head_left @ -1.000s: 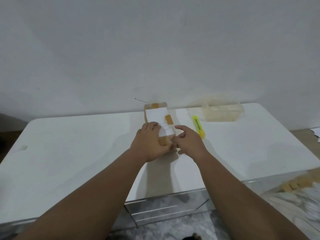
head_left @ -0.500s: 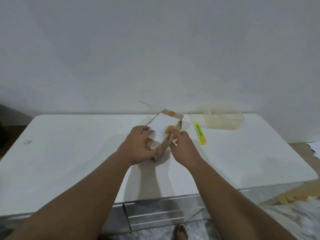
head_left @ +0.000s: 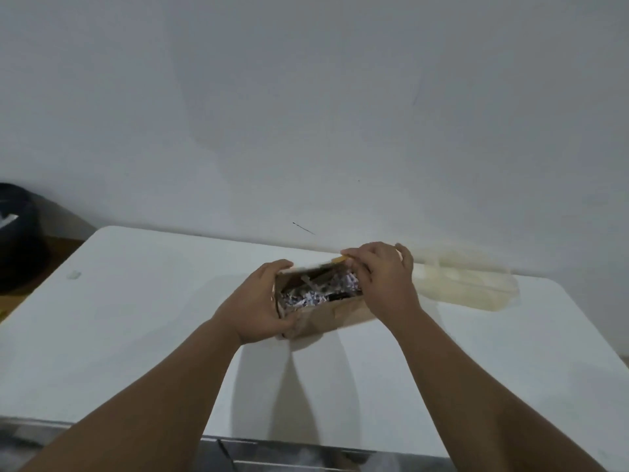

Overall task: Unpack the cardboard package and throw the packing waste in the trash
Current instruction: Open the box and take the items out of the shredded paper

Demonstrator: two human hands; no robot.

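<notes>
A small brown cardboard package (head_left: pixel 326 316) lies on the white table (head_left: pixel 143 328), turned sideways with its top open. Shredded paper filling (head_left: pixel 316 291) and some dark items show inside. My left hand (head_left: pixel 253 301) grips the package's left end. My right hand (head_left: pixel 384 281) is over the right end, its fingers holding the lifted lid flap (head_left: pixel 326 264) at the far edge. The image is motion-blurred.
A clear plastic container (head_left: pixel 469 284) sits on the table just right of my right hand, against the white wall. A dark round object (head_left: pixel 17 236) stands on the floor at the far left. The table's front edge has a metal frame (head_left: pixel 306 454) below.
The package has been turned from lengthwise to sideways and its lid flap has been opened, exposing the shredded paper. The yellow cutter seen earlier is now out of sight.
</notes>
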